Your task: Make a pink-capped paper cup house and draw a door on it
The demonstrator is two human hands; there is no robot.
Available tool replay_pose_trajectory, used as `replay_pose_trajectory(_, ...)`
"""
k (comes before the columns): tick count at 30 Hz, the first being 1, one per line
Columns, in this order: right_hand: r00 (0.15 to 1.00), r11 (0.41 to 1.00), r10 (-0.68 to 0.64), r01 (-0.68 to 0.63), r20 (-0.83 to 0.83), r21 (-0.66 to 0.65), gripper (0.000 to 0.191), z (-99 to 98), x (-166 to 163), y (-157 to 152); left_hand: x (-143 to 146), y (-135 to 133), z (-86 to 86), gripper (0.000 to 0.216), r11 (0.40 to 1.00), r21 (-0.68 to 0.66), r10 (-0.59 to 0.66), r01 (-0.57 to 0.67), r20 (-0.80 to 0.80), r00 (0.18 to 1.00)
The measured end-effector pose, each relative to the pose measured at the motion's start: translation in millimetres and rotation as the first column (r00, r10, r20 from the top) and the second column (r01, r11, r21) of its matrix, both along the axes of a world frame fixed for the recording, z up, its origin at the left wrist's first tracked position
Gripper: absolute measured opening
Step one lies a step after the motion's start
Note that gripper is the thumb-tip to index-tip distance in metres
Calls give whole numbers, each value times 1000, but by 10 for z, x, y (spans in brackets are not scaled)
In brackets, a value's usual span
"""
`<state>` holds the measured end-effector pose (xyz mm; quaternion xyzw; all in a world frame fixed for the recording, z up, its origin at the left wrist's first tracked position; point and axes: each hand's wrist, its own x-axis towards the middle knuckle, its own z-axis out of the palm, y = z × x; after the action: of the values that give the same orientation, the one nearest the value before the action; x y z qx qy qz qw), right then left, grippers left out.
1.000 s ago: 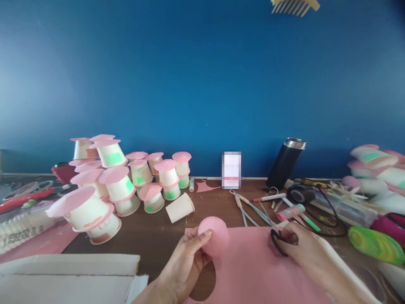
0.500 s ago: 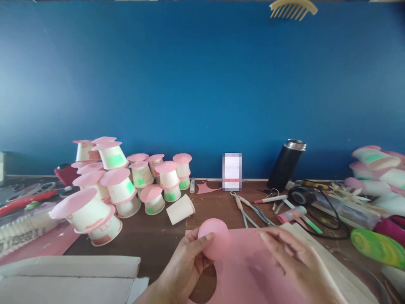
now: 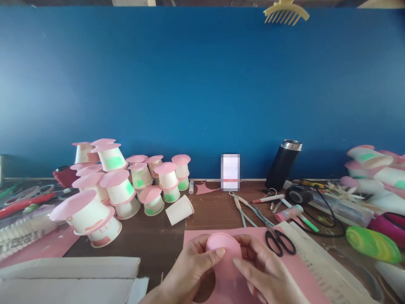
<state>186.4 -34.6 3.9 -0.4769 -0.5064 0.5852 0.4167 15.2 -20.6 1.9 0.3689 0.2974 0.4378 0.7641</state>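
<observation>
A round pink paper disc [image 3: 228,245] is held up low in the middle of the view. My left hand [image 3: 198,264] pinches its left side, thumb across the front. On the other side my right hand [image 3: 261,266] grips its right edge between thumb and fingers. Beneath both hands lies a larger pink paper sheet [image 3: 196,237] with a rounded cut-out. Black-handled scissors [image 3: 280,242] rest on the sheet's right part, just beyond my right hand. A plain white paper cup [image 3: 179,210] lies on its side behind my left hand.
Stacked white cups with pink paper tops [image 3: 115,185] crowd the left. Pliers [image 3: 242,209], a black flask [image 3: 281,166], markers and a yellow-green object [image 3: 373,244] occupy the right. A cardboard piece [image 3: 69,274] lies front left; a blue wall [image 3: 202,84] rises behind.
My right hand has come left and taken hold of the disc's right side. The scissors on the sheet now show their handles. The view has shifted slightly.
</observation>
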Motion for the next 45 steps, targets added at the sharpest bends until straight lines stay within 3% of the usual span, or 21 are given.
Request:
replay_pose_trajectory(2, 998, 999, -46, 47, 33, -12, 51, 4, -9, 0, -78, 37, 3, 34, 986, 112, 144, -120, -233, 962)
replay_pose_trajectory(3, 996, 997, -77, 77, 44, -8, 51, 13, -6, 2, -144, 71, 4, 32, 948, 240, 290, -208, -389, 874)
replay_pose_trajectory(4, 992, 994, -114, 114, 48, -1, 50, 24, 2, 6, -224, 115, 7, 29, 864, 407, 479, -295, -491, 727)
replay_pose_trajectory(6, 981, 981, -192, 191, 35, 16, 50, 44, 27, 21, -399, 214, 12, 19, 610, 726, 781, -318, -483, 396)
replay_pose_trajectory(7, 975, 975, -222, 222, 24, 20, 50, 50, 40, 31, -482, 263, 11, 17, 480, 839, 872, -258, -423, 245)
replay_pose_trajectory(8, 970, 970, -242, 241, 15, 21, 50, 52, 51, 42, -555, 309, 4, 18, 396, 904, 917, -163, -379, 127)
replay_pose_trajectory(9, 969, 968, -249, 248, 9, 22, 49, 50, 59, 52, -613, 348, -9, 21, 352, 933, 936, -77, -350, 29)
replay_pose_trajectory(11, 970, 970, -243, 243, 9, 19, 47, 40, 64, 64, -683, 404, -57, 32, 348, 935, 935, 69, -340, -99)
replay_pose_trajectory(13, 972, 972, -236, 236, 1, 4, 48, 32, 54, 59, -701, 434, -121, 43, 402, 902, 910, 158, -374, -177)
replay_pose_trajectory(18, 979, 979, -202, 202, -35, -23, 51, 35, 46, 26, -673, 433, -205, 48, 534, 813, 831, 233, -453, -321)
replay_pose_trajectory(25, 980, 982, -178, 172, 91, 78, 40, 11, 157, 39, -715, 450, -218, 38, 608, 743, 777, 280, -484, -402)
replay_pose_trajectory(30, 973, 980, -186, 175, 134, 94, 36, 16, 202, 36, -732, 480, -225, 36, 616, 738, 771, 277, -493, -402)
replay_pose_trajectory(33, 965, 980, -187, 170, 184, 102, 32, 5, 197, 34, -706, 474, -211, 39, 540, 801, 831, 259, -458, -316)
replay_pose_trajectory(37, 922, 961, -222, 153, 316, 230, 26, -57, 237, 76, -644, 441, -185, 46, 364, 905, 931, 222, -345, -119)
replay_pose_trajectory(40, 806, 867, -401, 181, 435, 465, 24, -77, 391, 196, -596, 403, -166, 50, 256, 937, 967, 237, -252, -47)
replay_pose_trajectory(45, 656, 728, -629, 311, 416, 611, 26, 161, 769, 334, -519, 352, -173, 53, 211, 935, 975, 285, -221, 1)
